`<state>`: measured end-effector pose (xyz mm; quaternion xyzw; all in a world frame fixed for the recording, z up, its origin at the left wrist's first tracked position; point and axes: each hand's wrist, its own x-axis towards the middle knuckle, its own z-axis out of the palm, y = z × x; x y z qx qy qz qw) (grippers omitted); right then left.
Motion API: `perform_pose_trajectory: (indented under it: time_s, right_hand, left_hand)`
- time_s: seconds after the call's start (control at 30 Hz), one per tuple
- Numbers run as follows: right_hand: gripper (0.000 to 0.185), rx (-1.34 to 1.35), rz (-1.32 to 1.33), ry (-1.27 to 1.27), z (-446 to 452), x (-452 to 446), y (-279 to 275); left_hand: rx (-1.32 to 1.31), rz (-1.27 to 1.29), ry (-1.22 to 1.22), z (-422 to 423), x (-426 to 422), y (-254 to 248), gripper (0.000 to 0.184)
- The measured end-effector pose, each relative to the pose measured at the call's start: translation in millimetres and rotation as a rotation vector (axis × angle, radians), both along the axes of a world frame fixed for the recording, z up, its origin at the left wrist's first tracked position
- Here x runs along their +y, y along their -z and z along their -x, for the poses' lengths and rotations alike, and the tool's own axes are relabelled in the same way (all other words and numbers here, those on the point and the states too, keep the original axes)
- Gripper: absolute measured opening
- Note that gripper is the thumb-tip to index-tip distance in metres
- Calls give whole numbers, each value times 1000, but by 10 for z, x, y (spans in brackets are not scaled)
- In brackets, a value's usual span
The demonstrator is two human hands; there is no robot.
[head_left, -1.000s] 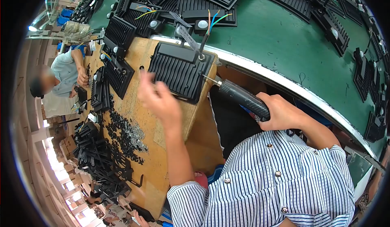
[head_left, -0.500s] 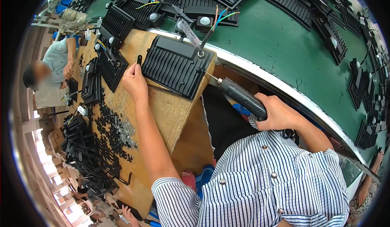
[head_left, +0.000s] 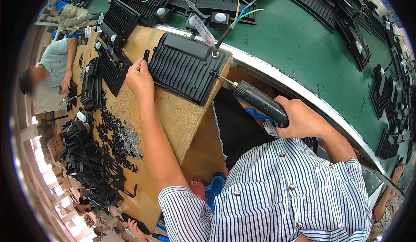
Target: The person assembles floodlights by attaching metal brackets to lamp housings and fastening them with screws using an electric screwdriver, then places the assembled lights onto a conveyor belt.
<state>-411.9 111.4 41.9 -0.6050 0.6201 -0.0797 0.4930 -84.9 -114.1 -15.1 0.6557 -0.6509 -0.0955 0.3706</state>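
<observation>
A black finned floodlight housing lies face down on the wooden worktop, near its corner. My right hand is wrapped round a black electric screwdriver. Its thin bit meets a screw spot on the housing's right side. At the opposite side, my left hand is closed in a pinch on a black metal bracket, whose slotted end sticks up past the fingertips. The rest of that bracket is mostly hidden. A motion sensor with a white dome and a cable with bare coloured wires sit at the housing's far edge.
Loose black and silver screws are spread on the wooden worktop, beside a heap of black brackets. More floodlights lie on the green bench. A co-worker handles parts at left.
The view has shifted slightly, so the worktop items sit a little further left. Both hands keep their grips, and the screwdriver bit stays at the housing's side.
</observation>
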Motion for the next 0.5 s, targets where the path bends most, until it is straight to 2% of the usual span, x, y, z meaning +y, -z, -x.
perform_pose_trajectory:
  time_s: [0.33, 0.5]
  right_hand:
    - [57, 77, 31, -32, 28, 9, -40]
    - [56, 115, -20, -38, 41, -34, -129]
  left_hand:
    - [-14, 10, 47, 96, 23, -26, 28]
    - [-256, -51, 58, 259, 84, -100, 40]
